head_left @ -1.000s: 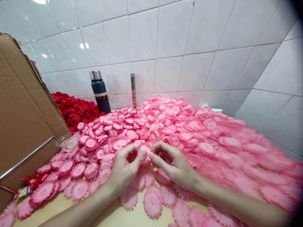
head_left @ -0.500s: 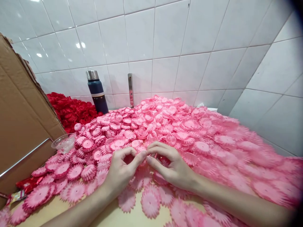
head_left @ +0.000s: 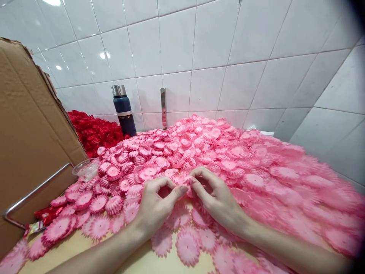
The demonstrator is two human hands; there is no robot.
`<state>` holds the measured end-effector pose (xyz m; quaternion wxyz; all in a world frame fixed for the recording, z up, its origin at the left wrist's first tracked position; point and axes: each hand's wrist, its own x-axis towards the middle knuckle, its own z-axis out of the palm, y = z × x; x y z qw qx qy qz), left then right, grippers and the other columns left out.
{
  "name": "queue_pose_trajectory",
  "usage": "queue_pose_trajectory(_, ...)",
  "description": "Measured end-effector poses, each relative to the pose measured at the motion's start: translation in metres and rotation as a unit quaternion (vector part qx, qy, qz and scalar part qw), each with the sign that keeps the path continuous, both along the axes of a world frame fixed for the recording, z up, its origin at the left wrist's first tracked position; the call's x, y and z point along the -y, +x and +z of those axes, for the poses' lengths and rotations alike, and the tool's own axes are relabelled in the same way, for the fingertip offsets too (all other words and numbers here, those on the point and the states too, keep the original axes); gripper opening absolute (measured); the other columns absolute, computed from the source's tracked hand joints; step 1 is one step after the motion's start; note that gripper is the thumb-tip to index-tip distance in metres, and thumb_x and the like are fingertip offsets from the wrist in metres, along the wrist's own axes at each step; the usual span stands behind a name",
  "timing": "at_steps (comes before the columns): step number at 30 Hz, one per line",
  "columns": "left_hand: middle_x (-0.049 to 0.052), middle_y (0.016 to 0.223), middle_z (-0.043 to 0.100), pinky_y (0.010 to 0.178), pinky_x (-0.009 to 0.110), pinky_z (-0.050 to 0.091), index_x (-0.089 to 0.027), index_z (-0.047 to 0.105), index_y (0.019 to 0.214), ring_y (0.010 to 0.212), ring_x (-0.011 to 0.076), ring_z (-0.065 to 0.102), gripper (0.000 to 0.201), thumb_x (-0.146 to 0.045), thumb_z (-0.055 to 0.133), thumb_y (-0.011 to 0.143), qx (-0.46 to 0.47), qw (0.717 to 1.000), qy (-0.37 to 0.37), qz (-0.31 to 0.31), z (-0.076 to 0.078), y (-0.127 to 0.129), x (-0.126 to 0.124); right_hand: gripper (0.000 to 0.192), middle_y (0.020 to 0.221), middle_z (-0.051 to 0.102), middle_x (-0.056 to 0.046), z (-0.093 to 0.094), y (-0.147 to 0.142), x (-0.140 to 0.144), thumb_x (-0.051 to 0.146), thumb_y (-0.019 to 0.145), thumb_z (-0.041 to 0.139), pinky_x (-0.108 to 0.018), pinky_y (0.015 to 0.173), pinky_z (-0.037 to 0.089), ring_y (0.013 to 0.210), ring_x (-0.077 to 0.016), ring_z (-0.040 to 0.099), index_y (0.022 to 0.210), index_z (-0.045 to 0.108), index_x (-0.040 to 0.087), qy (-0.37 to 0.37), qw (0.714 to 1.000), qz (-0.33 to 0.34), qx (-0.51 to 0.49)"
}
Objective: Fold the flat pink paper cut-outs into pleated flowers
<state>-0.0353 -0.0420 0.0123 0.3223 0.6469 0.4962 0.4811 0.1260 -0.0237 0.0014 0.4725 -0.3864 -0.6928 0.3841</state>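
My left hand (head_left: 159,203) and my right hand (head_left: 216,198) meet low over a big heap of pink artificial flower petals (head_left: 182,146), round discs with scalloped edges. Thumb and fingers of each hand are pinched together, on a pink petal piece as far as I can see; its outline blends into the heap behind. Flat below the hands lies a single pink petal disc (head_left: 188,246), on the pale yellow table (head_left: 142,262). Other discs surround both wrists.
A cardboard box (head_left: 34,125) with a metal rod (head_left: 40,188) stands at left. Beyond it are red petals (head_left: 95,133), a dark blue bottle (head_left: 125,114) and a clear plastic cup (head_left: 85,169). Red wrappers (head_left: 47,215) lie near the box. A white tiled wall (head_left: 176,42) closes the back.
The view has shifted, so everything sits slightly further right. The fingertips of my two hands have drawn slightly apart; both remain pinched.
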Motion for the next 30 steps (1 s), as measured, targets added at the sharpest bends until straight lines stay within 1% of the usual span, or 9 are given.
queue_pose_trajectory(4, -0.001, 0.06, 0.055, 0.056, 0.022, 0.038, -0.015, 0.059, 0.061, 0.057, 0.011, 0.048, 0.03, -0.035, 0.063, 0.083, -0.004, 1.0, 0.026, -0.005, -0.002, 0.0, 0.0, 0.015, 0.076, 0.053, 0.0, 0.001, -0.002, 0.0, 0.029, 0.092, 0.047, -0.024, 0.056, 0.042, 0.066, -0.0128, 0.051, 0.082, 0.053, 0.019, -0.021, 1.0, -0.01, -0.02)
queue_pose_trajectory(9, -0.001, 0.061, 0.054, 0.058, 0.023, 0.038, -0.015, 0.056, 0.06, 0.059, 0.0112, 0.048, 0.03, -0.032, 0.063, 0.084, -0.015, 0.999, 0.039, -0.008, -0.002, -0.001, -0.001, 0.014, 0.076, 0.053, -0.001, -0.002, -0.004, -0.003, 0.03, 0.091, 0.049, -0.025, 0.058, 0.043, 0.068, -0.0144, 0.052, 0.083, 0.054, 0.019, -0.026, 0.998, -0.036, -0.034)
queue_pose_trajectory(15, -0.001, 0.06, 0.053, 0.058, 0.023, 0.038, -0.015, 0.056, 0.06, 0.058, 0.0112, 0.047, 0.03, -0.031, 0.062, 0.084, -0.019, 0.999, 0.043, -0.011, -0.002, 0.0, -0.001, 0.015, 0.078, 0.056, -0.002, -0.005, -0.003, -0.005, 0.031, 0.09, 0.049, -0.028, 0.063, 0.044, 0.072, -0.0167, 0.053, 0.082, 0.054, 0.019, -0.014, 0.998, -0.064, -0.014)
queue_pose_trajectory(18, -0.001, 0.061, 0.053, 0.058, 0.023, 0.037, -0.015, 0.055, 0.061, 0.059, 0.0113, 0.047, 0.03, -0.031, 0.062, 0.085, -0.021, 0.999, 0.041, -0.013, -0.001, 0.001, -0.001, 0.015, 0.079, 0.057, -0.002, -0.005, -0.004, -0.004, 0.03, 0.091, 0.048, -0.028, 0.064, 0.044, 0.072, -0.0165, 0.053, 0.083, 0.054, 0.019, -0.013, 0.998, -0.067, -0.011)
queue_pose_trajectory(20, -0.001, 0.061, 0.053, 0.058, 0.023, 0.037, -0.015, 0.055, 0.061, 0.059, 0.0114, 0.047, 0.03, -0.031, 0.062, 0.085, -0.019, 0.999, 0.04, -0.016, 0.0, 0.001, -0.002, 0.015, 0.079, 0.057, -0.002, -0.004, -0.005, -0.003, 0.031, 0.091, 0.048, -0.028, 0.062, 0.044, 0.072, -0.0162, 0.053, 0.083, 0.054, 0.019, -0.016, 0.998, -0.066, -0.016)
queue_pose_trajectory(23, -0.002, 0.061, 0.051, 0.057, 0.024, 0.036, -0.016, 0.053, 0.06, 0.058, 0.0113, 0.045, 0.031, -0.032, 0.06, 0.086, -0.02, 0.999, 0.037, -0.018, 0.0, 0.001, -0.002, 0.017, 0.076, 0.056, -0.002, -0.007, -0.005, -0.004, 0.034, 0.091, 0.05, -0.025, 0.052, 0.042, 0.065, -0.0147, 0.052, 0.083, 0.053, 0.02, -0.028, 0.997, -0.06, -0.032)
queue_pose_trajectory(26, -0.002, 0.06, 0.048, 0.055, 0.024, 0.034, -0.016, 0.05, 0.06, 0.057, 0.0109, 0.043, 0.032, -0.031, 0.06, 0.086, -0.016, 0.999, 0.044, -0.026, 0.0, 0.001, 0.002, 0.024, 0.067, 0.053, 0.001, -0.012, 0.0, -0.011, 0.043, 0.092, 0.048, -0.024, 0.043, 0.039, 0.052, -0.0126, 0.049, 0.086, 0.051, 0.02, -0.079, 0.993, -0.049, -0.076)
queue_pose_trajectory(28, -0.003, 0.059, 0.047, 0.054, 0.023, 0.033, -0.017, 0.047, 0.058, 0.056, 0.0106, 0.042, 0.033, -0.031, 0.059, 0.086, -0.004, 0.998, 0.045, -0.037, 0.002, 0.0, 0.006, 0.029, 0.061, 0.049, 0.004, -0.014, 0.006, -0.018, 0.049, 0.091, 0.047, -0.024, 0.041, 0.038, 0.046, -0.0119, 0.047, 0.087, 0.048, 0.021, -0.109, 0.986, -0.071, -0.105)
queue_pose_trajectory(30, -0.004, 0.058, 0.044, 0.053, 0.023, 0.033, -0.017, 0.045, 0.058, 0.054, 0.01, 0.04, 0.035, -0.032, 0.058, 0.086, 0.022, 0.999, 0.023, -0.043, 0.003, -0.001, 0.007, 0.031, 0.059, 0.048, 0.004, -0.014, 0.011, -0.022, 0.051, 0.089, 0.05, -0.024, 0.04, 0.037, 0.045, -0.0116, 0.046, 0.085, 0.049, 0.02, -0.103, 0.984, -0.097, -0.104)
